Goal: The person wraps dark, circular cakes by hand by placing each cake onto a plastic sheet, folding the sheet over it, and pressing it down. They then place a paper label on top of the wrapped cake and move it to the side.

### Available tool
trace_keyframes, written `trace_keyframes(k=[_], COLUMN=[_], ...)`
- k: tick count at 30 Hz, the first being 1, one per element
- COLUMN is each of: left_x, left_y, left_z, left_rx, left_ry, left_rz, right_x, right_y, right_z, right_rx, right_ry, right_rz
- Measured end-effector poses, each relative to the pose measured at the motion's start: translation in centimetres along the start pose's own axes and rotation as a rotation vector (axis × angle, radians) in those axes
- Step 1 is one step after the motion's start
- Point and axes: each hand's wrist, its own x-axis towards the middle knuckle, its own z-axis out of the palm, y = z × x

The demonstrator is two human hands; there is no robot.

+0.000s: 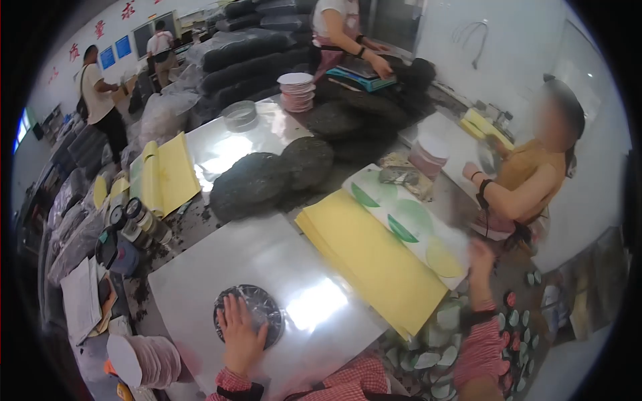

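My left hand (242, 334) lies with spread fingers on a round dark disc (273, 314) that looks wrapped in clear film. The disc rests on a shiny metal sheet (194, 281) on the table. My right hand (480, 257) is at the right end of a white sheet printed with green and yellow round shapes (401, 220); it is blurred and its fingers are hard to make out. Between the disc and the printed sheet lies a stack of yellow paper (374, 260).
Dark round piles (251, 184) lie beyond the metal sheet. Jars (150, 222) stand at left, a white-topped stack (144, 361) at lower left. Green and red round pieces (428, 354) lie at lower right. A co-worker (535, 170) sits at right; another (334, 30) works at the back.
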Motion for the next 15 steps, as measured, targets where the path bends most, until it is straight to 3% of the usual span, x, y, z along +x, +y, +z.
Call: trace_keyframes(k=[1, 2, 4, 6, 7, 9, 10, 11, 12, 14, 15], left_x=[0.0, 0.0, 0.1, -0.1, -0.1, -0.1, 0.0, -0.4, -0.6, -0.9, -1.3], left_y=[-0.1, -0.2, -0.4, -0.3, -0.5, -0.8, -1.4, -2.1, -2.4, -2.2, -2.2], left_z=[-0.3, -0.2, 0.1, 0.1, 0.4, 1.1, 1.5, 2.2, 2.1, 2.3, 2.9], left_rx=[0.002, 0.033, 0.009, 0.024, 0.022, 0.094, 0.106, -0.090, -0.290, -0.268, -0.561], left_ry=[0.004, -0.006, 0.016, 0.039, 0.049, 0.071, 0.086, 0.141, 0.188, 0.236, 0.231], left_rz=[0.012, 0.017, 0.007, -0.016, -0.043, -0.026, -0.040, 0.033, 0.108, 0.135, 0.066], right_x=[5.3, 10.5, 2.0, 4.2, -5.4, -22.2, -26.2, -28.5, -30.0, -31.6, -31.8], right_y=[0.6, 0.3, -15.7, 2.0, -1.9, -14.4, -11.7, -14.0, -15.1, -15.8, -16.4], right_z=[-2.5, -5.7, -0.4, 13.1, 21.2, 25.2, 27.5, 28.4, 29.4, 30.8, 30.5], right_rx=[0.107, 0.585, 0.556, 0.232, 0.215, -0.605, -0.278, -0.158, -0.067, -0.115, -0.110], right_ry=[0.098, 0.008, -0.672, -0.249, -0.498, -0.917, -1.137, -1.304, -1.382, -1.417, -1.420], right_rz=[-0.095, -0.047, -0.470, -0.404, -0.371, -0.737, -0.960, -1.119, -1.143, -1.189, -1.178])
